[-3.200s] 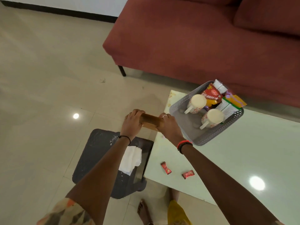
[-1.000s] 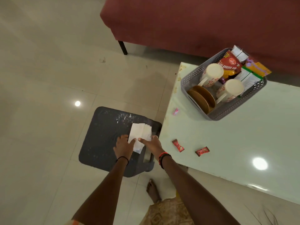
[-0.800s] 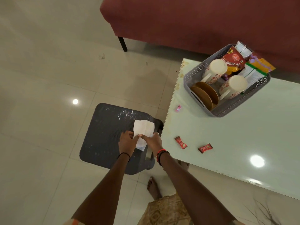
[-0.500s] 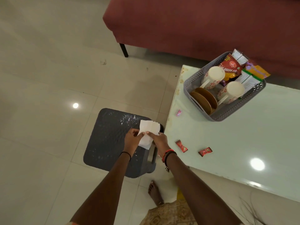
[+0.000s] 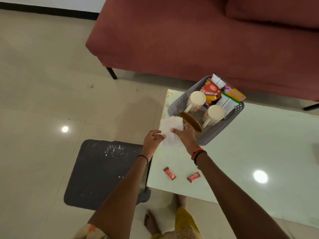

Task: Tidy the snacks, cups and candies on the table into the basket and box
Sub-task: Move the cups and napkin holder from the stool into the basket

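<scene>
— Where's the paper?

— I've got the white napkins [image 5: 170, 131] up between both hands, right at the near left corner of the grey basket [image 5: 222, 131], over the bench [image 5: 250, 152] edge.

— Fingers?

— Left hand [image 5: 153, 140] pinches the stack's left side, fingers [image 5: 158, 134] narrow on it. Right hand [image 5: 185, 135] grips the right side, thumb on top.

— What's in the basket?

— Two floral mugs [image 5: 196, 101] lying on their sides, brown wooden plates [image 5: 191, 122] standing on edge just beside my right hand, and snack packets [image 5: 211, 90] at the far end.

— And loose?

— Two red candies [image 5: 169, 173] on the bench near its front edge, apart from each other. A dark stool [image 5: 103, 169] sits left of the bench, with a red sofa [image 5: 189, 40] behind.
</scene>
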`<state>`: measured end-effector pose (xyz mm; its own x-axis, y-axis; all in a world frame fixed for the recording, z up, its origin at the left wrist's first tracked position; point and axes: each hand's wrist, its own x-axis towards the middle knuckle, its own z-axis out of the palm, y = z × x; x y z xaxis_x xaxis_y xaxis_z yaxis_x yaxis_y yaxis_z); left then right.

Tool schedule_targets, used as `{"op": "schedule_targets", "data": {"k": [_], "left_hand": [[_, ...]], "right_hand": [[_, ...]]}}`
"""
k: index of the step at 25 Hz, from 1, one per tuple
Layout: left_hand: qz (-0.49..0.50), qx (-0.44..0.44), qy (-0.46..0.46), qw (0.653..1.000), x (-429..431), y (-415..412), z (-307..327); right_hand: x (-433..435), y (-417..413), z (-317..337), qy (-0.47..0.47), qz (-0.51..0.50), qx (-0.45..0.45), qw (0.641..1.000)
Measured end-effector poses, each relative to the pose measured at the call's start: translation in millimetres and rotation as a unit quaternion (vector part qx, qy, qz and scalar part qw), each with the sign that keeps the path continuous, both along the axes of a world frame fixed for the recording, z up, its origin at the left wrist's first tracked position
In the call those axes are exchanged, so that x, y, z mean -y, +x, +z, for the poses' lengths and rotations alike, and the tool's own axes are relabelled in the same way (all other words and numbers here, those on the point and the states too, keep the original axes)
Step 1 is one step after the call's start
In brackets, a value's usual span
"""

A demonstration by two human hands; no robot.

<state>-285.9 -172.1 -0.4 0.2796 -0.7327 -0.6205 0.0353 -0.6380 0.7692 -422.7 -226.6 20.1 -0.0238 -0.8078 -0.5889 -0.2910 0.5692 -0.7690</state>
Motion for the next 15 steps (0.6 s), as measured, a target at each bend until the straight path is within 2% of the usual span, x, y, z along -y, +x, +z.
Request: {"op": "schedule_targets", "data": {"k": [3, 7, 11, 15], "left_hand": [[0.027, 0.000, 0.032, 0.999, 29, -31, -7], [0.050, 0.006, 0.075, 0.996, 57, -55, -24], [0.060, 0.005, 0.090, 0.994, 74, -64, -42], [0.063, 0.012, 0.091, 0.994, 87, -73, -53]], "right_hand": [[39, -38, 6, -0.085, 0.053, -0.144, 0.984], [66, -69, -4, -0.157, 0.173, -0.320, 0.918], [75, -76, -23, -0.188, 0.266, -0.373, 0.869], [79, -75, -37, -0.240, 0.283, -0.373, 0.850]]}}
